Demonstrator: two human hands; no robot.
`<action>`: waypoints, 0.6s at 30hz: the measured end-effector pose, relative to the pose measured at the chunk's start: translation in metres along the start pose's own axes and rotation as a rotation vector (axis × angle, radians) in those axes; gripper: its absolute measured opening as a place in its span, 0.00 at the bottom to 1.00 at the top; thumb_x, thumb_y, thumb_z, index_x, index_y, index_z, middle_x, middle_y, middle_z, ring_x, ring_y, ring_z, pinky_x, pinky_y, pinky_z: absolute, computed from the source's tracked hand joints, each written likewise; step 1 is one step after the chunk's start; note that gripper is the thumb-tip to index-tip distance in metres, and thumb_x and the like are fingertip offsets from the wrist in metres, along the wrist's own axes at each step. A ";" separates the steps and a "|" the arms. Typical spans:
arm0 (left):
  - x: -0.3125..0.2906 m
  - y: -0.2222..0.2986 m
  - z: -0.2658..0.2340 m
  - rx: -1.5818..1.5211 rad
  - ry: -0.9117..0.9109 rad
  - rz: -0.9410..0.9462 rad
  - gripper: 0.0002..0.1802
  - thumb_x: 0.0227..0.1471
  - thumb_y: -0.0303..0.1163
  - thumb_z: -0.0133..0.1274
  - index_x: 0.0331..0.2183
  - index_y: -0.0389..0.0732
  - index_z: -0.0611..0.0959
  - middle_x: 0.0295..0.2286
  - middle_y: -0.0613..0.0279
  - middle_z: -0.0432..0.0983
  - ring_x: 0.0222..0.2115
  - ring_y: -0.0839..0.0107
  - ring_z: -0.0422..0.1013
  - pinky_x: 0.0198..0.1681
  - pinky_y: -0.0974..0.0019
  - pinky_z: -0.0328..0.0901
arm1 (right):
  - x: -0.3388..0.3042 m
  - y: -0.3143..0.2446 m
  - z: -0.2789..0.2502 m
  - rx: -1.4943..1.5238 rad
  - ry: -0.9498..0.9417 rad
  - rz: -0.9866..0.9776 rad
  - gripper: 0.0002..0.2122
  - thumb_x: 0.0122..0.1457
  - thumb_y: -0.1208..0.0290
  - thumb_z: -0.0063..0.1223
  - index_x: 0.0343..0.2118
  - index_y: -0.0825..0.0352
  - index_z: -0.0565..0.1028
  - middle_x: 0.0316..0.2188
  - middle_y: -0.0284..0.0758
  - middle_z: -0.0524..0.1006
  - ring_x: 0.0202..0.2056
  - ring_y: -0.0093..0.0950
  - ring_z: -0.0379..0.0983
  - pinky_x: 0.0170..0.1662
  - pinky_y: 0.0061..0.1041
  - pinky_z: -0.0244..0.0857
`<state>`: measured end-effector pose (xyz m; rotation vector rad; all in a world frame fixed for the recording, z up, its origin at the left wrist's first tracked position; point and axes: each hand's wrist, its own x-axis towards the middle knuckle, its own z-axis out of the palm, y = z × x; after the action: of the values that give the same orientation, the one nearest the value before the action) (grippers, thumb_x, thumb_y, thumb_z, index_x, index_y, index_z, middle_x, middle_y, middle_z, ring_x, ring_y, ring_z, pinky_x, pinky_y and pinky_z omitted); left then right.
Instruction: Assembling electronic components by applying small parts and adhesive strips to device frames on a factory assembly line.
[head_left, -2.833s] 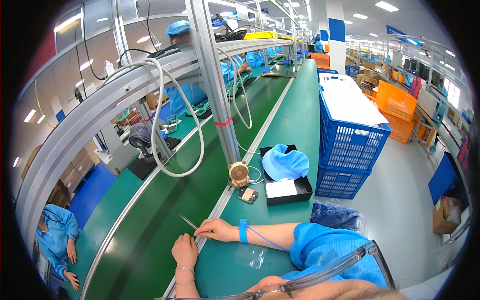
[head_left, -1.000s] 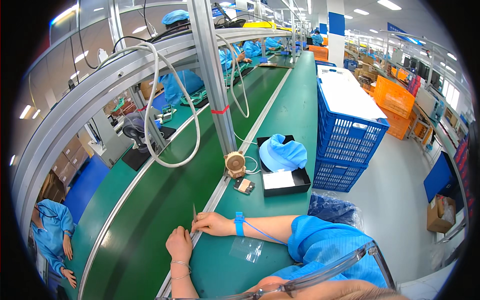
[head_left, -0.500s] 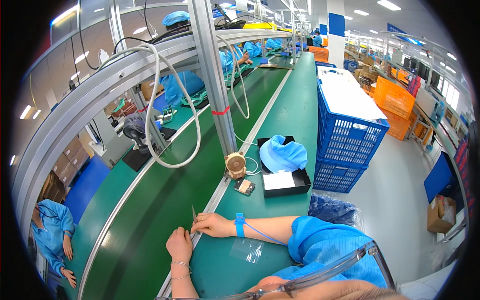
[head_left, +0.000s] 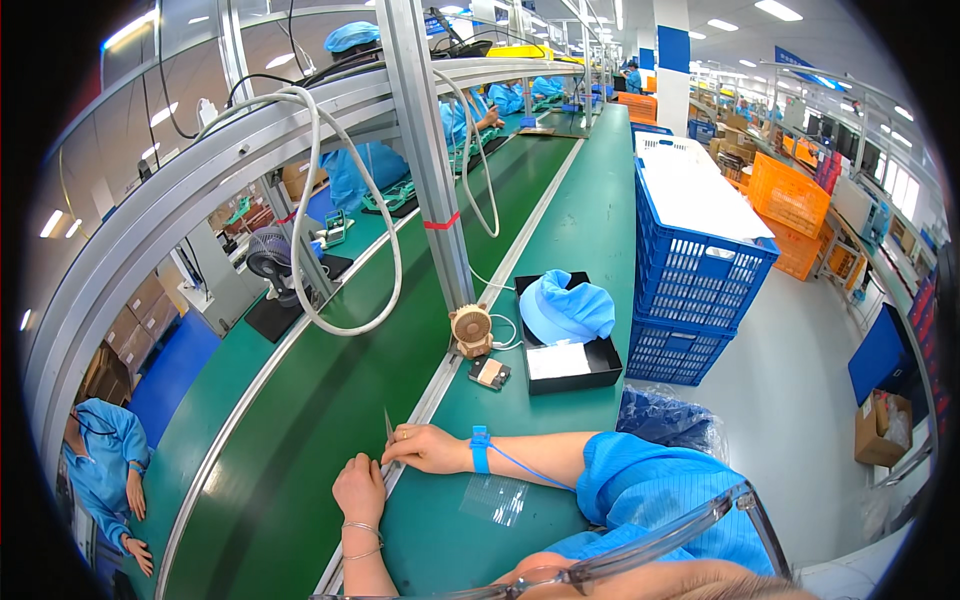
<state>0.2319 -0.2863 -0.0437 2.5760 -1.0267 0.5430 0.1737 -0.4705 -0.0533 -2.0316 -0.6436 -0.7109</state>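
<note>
My right hand, with a ring and a blue wrist strap, is closed at the belt's near metal edge. From its fingers a thin, pointed, metallic-looking tool sticks up over the green conveyor belt; its exact kind is not clear. My left hand, two bangles on its wrist, is closed just beside the right fingertips. What the left fingers hold, if anything, is hidden. On the green bench below my right wrist lies a clear plastic sheet.
A small tan fan stands by a metal post. Beside it, a black tray holds a blue cap. Stacked blue crates stand to the right. Across the belt, a co-worker's hands rest on the far bench.
</note>
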 end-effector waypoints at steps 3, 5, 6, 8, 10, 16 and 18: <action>0.001 0.000 0.001 -0.007 0.005 0.014 0.09 0.50 0.33 0.52 0.23 0.40 0.72 0.21 0.55 0.71 0.23 0.55 0.72 0.25 0.54 0.65 | 0.000 0.001 0.001 0.017 -0.015 0.017 0.10 0.49 0.83 0.54 0.34 0.63 0.79 0.28 0.34 0.73 0.34 0.33 0.70 0.37 0.29 0.67; 0.001 0.000 0.001 -0.012 0.013 0.027 0.09 0.50 0.33 0.52 0.23 0.40 0.72 0.21 0.55 0.72 0.23 0.55 0.72 0.25 0.54 0.65 | 0.000 0.001 0.002 0.003 -0.006 0.015 0.10 0.49 0.83 0.54 0.34 0.63 0.79 0.28 0.34 0.73 0.34 0.33 0.70 0.37 0.29 0.67; 0.001 0.001 0.000 -0.015 0.009 0.030 0.09 0.50 0.33 0.52 0.23 0.40 0.72 0.21 0.55 0.72 0.23 0.55 0.72 0.25 0.55 0.66 | 0.001 0.001 0.002 0.003 -0.006 0.015 0.10 0.49 0.83 0.54 0.34 0.63 0.79 0.28 0.34 0.73 0.34 0.33 0.70 0.37 0.29 0.67; 0.002 0.001 0.000 -0.018 0.005 0.033 0.09 0.50 0.32 0.52 0.23 0.40 0.72 0.22 0.55 0.72 0.24 0.55 0.72 0.25 0.55 0.66 | 0.001 0.001 0.001 0.001 -0.014 0.029 0.10 0.49 0.83 0.54 0.34 0.63 0.79 0.28 0.34 0.73 0.33 0.33 0.70 0.37 0.29 0.67; 0.002 0.001 -0.001 -0.023 -0.003 0.033 0.09 0.50 0.32 0.52 0.23 0.40 0.73 0.22 0.55 0.72 0.24 0.55 0.72 0.26 0.55 0.66 | 0.002 0.001 0.000 -0.012 -0.002 0.022 0.10 0.49 0.83 0.54 0.34 0.63 0.79 0.28 0.34 0.73 0.33 0.33 0.70 0.37 0.29 0.67; 0.002 0.005 -0.002 -0.039 0.019 0.062 0.09 0.51 0.32 0.51 0.22 0.40 0.73 0.22 0.55 0.72 0.25 0.55 0.71 0.26 0.55 0.66 | -0.001 0.000 0.000 -0.009 -0.003 0.022 0.10 0.49 0.83 0.54 0.34 0.64 0.79 0.27 0.35 0.72 0.33 0.33 0.70 0.37 0.30 0.67; 0.000 0.008 -0.002 -0.042 0.013 0.059 0.09 0.51 0.32 0.51 0.22 0.39 0.72 0.22 0.55 0.72 0.25 0.55 0.71 0.27 0.55 0.66 | -0.004 -0.002 -0.002 0.008 -0.017 0.022 0.10 0.49 0.83 0.54 0.34 0.64 0.79 0.27 0.34 0.72 0.34 0.33 0.70 0.37 0.30 0.67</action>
<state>0.2259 -0.2914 -0.0403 2.5099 -1.1013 0.5463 0.1695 -0.4718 -0.0539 -2.0360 -0.6317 -0.6774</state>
